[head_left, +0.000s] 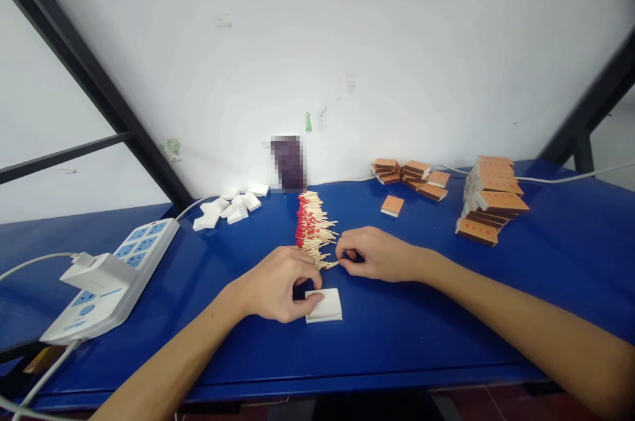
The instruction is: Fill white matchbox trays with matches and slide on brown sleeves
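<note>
My left hand (282, 283) is closed at the left end of a small white matchbox tray (328, 305), its thumb and forefinger curled against it. The tray lies on the blue table, and I cannot see inside it. Just behind and to the right, my right hand (377, 254) pinches a matchstick (332, 265) by its plain end, with the red head pointing left. A long heap of red-headed matches (313, 226) runs back toward the wall, directly beyond both hands.
More white trays (231, 206) lie at the back left, near a power strip (143, 255) with a plugged-in charger (102, 279). Orange matchbox covers (414, 176) are scattered at the back right, beside a stacked row of matchboxes (491, 199). A blurred dark object (289, 163) stands against the wall.
</note>
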A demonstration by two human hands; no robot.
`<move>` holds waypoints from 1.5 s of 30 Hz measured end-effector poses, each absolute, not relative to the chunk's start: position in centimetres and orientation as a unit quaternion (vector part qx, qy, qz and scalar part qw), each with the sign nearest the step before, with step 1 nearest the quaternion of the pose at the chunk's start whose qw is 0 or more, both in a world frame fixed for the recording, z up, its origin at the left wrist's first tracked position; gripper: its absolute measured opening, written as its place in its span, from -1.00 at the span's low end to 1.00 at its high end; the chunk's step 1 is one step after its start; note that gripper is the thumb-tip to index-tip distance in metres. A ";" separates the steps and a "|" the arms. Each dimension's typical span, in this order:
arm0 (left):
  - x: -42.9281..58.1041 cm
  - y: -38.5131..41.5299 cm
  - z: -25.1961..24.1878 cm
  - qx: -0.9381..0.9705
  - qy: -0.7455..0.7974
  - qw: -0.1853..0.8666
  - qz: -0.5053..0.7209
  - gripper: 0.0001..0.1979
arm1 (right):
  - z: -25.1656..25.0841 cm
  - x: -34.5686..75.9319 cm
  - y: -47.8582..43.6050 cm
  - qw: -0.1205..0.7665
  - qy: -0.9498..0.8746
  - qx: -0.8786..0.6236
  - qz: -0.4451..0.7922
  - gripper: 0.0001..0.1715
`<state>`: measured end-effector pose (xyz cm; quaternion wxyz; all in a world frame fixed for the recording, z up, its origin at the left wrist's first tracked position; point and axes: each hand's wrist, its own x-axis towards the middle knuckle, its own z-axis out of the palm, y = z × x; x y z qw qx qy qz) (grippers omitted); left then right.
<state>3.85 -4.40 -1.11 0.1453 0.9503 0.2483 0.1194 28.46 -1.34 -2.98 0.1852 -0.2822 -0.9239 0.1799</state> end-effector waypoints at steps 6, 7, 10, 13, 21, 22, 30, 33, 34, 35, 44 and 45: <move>3.8 -4.4 -1.1 0.944 0.249 0.173 0.126 -0.92 | -2.8 28.3 -1.7 0.183 -0.922 -0.293 0.172 -0.95; 3.8 -4.4 -1.1 0.943 0.248 0.178 0.129 -0.92 | -2.8 28.3 -1.8 0.179 -0.923 -0.293 0.172 -0.94; 3.8 -4.4 -1.1 0.940 0.246 0.192 0.134 -0.90 | -2.8 28.3 -1.9 0.179 -0.925 -0.288 0.169 -0.94; 3.8 -4.5 -1.1 0.940 0.243 0.199 0.135 -0.88 | -2.9 28.2 -2.2 0.182 -0.928 -0.277 0.170 -0.94; 3.5 -4.3 -1.0 0.932 0.249 0.206 0.164 -0.87 | -3.3 27.5 -2.8 0.194 -0.929 -0.258 0.184 -0.94; 3.3 -4.1 -1.0 0.930 0.259 0.196 0.170 -0.86 | -3.3 27.5 -2.8 0.195 -0.929 -0.255 0.183 -0.94; 2.0 -2.7 -1.2 0.936 0.310 0.064 0.155 -0.77 | -3.3 26.8 -3.7 0.192 -0.931 -0.262 0.165 -0.91; 1.9 -2.6 -1.2 0.934 0.321 0.060 0.143 -0.71 | -3.3 26.4 -4.0 0.187 -0.936 -0.256 0.152 -0.91; 1.9 -2.6 -1.2 0.934 0.324 0.059 0.137 -0.70 | -3.3 26.3 -4.1 0.186 -0.938 -0.254 0.148 -0.91; 2.0 -2.7 -1.2 0.935 0.325 0.058 0.133 -0.69 | -3.3 26.3 -4.2 0.186 -0.939 -0.251 0.145 -0.91; 1.9 -2.6 -1.2 0.938 0.323 0.074 0.099 -0.58 | -3.2 26.3 -4.4 0.183 -0.935 -0.261 0.153 -0.84; 1.9 -2.6 -1.1 0.938 0.326 0.077 0.093 -0.56 | -3.2 26.4 -4.3 0.182 -0.935 -0.261 0.157 -0.84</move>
